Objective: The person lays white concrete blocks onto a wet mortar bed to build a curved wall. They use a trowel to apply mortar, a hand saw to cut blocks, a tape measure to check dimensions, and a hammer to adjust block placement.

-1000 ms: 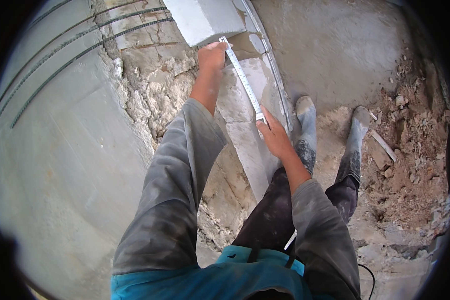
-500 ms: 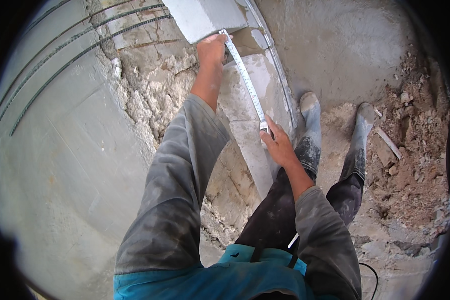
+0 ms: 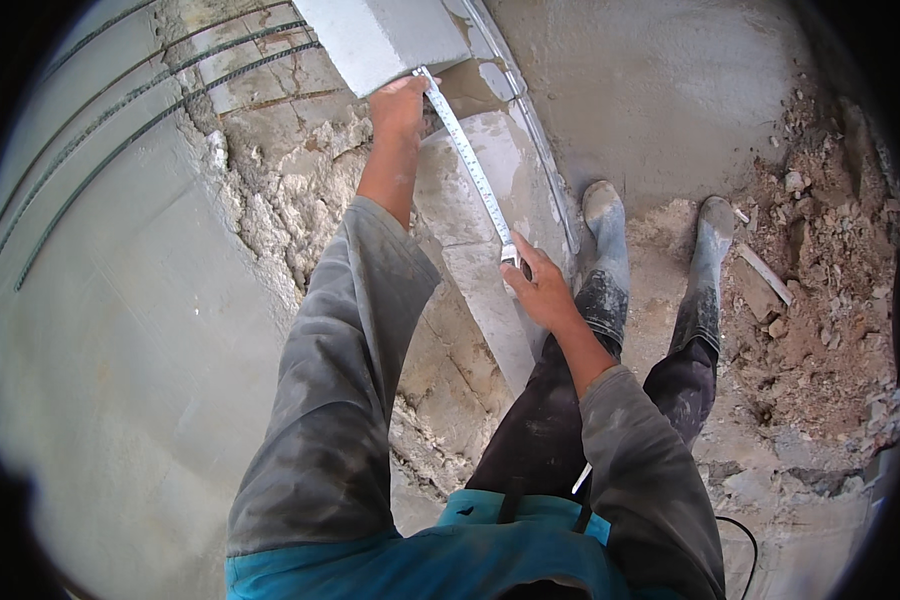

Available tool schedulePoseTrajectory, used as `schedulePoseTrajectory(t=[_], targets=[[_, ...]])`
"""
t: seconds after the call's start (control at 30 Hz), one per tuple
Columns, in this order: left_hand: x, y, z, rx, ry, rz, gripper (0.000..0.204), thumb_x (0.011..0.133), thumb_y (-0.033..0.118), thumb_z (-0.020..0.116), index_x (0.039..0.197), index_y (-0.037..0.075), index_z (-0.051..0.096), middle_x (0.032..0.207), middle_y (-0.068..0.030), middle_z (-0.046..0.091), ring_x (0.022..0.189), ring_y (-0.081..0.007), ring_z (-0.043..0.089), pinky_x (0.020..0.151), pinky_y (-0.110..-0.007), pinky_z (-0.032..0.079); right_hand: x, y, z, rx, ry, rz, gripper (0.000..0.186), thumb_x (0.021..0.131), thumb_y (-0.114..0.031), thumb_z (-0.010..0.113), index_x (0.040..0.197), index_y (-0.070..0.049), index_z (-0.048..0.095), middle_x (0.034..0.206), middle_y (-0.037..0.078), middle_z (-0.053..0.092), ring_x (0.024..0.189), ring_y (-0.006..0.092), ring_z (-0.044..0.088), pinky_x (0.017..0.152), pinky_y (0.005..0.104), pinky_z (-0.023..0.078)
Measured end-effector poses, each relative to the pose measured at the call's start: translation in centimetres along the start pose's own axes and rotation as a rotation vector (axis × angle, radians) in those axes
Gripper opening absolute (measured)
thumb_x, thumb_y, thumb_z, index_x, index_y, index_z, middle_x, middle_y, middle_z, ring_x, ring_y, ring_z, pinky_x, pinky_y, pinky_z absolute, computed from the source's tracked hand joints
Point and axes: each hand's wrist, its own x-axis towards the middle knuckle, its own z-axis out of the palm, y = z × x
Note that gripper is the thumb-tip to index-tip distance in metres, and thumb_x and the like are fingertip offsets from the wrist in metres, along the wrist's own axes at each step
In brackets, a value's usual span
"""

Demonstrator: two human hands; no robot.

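A tape measure (image 3: 467, 155) is drawn out over a gap in a row of pale blocks. My left hand (image 3: 398, 100) pinches the end of its white blade against the near edge of the upper white block (image 3: 385, 40). Lower down, my right hand (image 3: 542, 285) is closed round the tape's small case, which is mostly covered by the fingers. Between the hands the blade runs slightly bowed above the lower pale block (image 3: 480, 205). Part of the left fingers is hidden under the upper block's edge.
Steel rebars (image 3: 160, 125) stick out at upper left over a smooth grey slab (image 3: 150, 330). Rough broken concrete (image 3: 280, 200) borders the blocks. Along their right side runs a thin metal rod (image 3: 540, 130). Rubble (image 3: 820, 280) lies right of my dusty boots (image 3: 606, 225).
The whole scene, hands and tape included, has shifted slightly left in the picture. Both hands keep their grip, and the blade stays stretched across the gap.
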Motion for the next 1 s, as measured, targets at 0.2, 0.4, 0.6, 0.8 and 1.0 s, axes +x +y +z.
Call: schedulePoseTrajectory(t=[0.2, 0.4, 0.6, 0.8, 1.0], targets=[[-4.1, 0.4, 0.9, 0.028, -0.074, 0.171, 0.022, 0.091, 0.014, 0.059, 0.103, 0.001, 0.072, 0.082, 0.0, 0.066, 0.07, -0.008, 0.059, 0.064, -0.023, 0.046, -5.0, -1.8, -5.9, -0.045, 0.054, -0.008, 0.058, 0.091, -0.027, 0.059, 0.142, -0.004, 0.043, 0.125, 0.025, 0.054, 0.12, 0.0387, 0.05, 0.103, 0.0431, 0.039], [-22.4, 0.3, 12.2, 0.026, -0.712, 0.313, 0.026, 0.088, 0.014, 0.063, 0.104, -0.005, 0.071, 0.105, -0.0101, 0.071, 0.1, -0.0146, 0.062, 0.092, -0.028, 0.045, -18.1, -4.6, -20.7, -0.214, 0.441, -0.095, 0.063, 0.089, -0.024, 0.058, 0.145, -0.004, 0.037, 0.134, 0.025, 0.051, 0.126, 0.0386, 0.049, 0.108, 0.0435, 0.037], [-33.7, -2.5, 12.7, 0.385, -0.75, 0.385, 0.043, 0.082, 0.024, 0.065, 0.117, -0.002, 0.066, 0.117, -0.0231, 0.066, 0.114, -0.0316, 0.062, 0.099, -0.036, 0.045, -33.5, -8.7, -41.4, 0.029, 1.269, -0.116, 0.044, 0.094, -0.02, 0.048, 0.133, 0.001, 0.048, 0.122, 0.015, 0.057, 0.111, 0.0221, 0.056, 0.095, 0.0337, 0.044], [-31.1, -9.9, -0.7, 0.666, -0.412, 0.379, 0.037, 0.078, 0.02, 0.066, 0.106, -0.005, 0.07, 0.104, -0.0236, 0.07, 0.096, -0.0352, 0.068, 0.087, -0.038, 0.051, -50.1, -16.9, -64.0, 0.201, 1.655, -0.407, 0.054, 0.093, -0.046, 0.058, 0.122, 0.0, 0.058, 0.1, 0.008, 0.063, 0.086, 0.0168, 0.062, 0.071, 0.0315, 0.051], [-34.4, -9.4, -12.3, 0.692, -0.131, 0.391, 0.022, 0.076, 0.016, 0.065, 0.078, -0.006, 0.063, 0.068, -0.0202, 0.061, 0.068, -0.0257, 0.062, 0.065, -0.042, 0.047, -57.8, -27.8, -74.5, 0.193, 1.771, -0.454, 0.077, 0.075, -0.056, 0.078, 0.116, 0.006, 0.058, 0.094, 0.012, 0.066, 0.078, 0.0161, 0.064, 0.057, 0.0288, 0.052]])
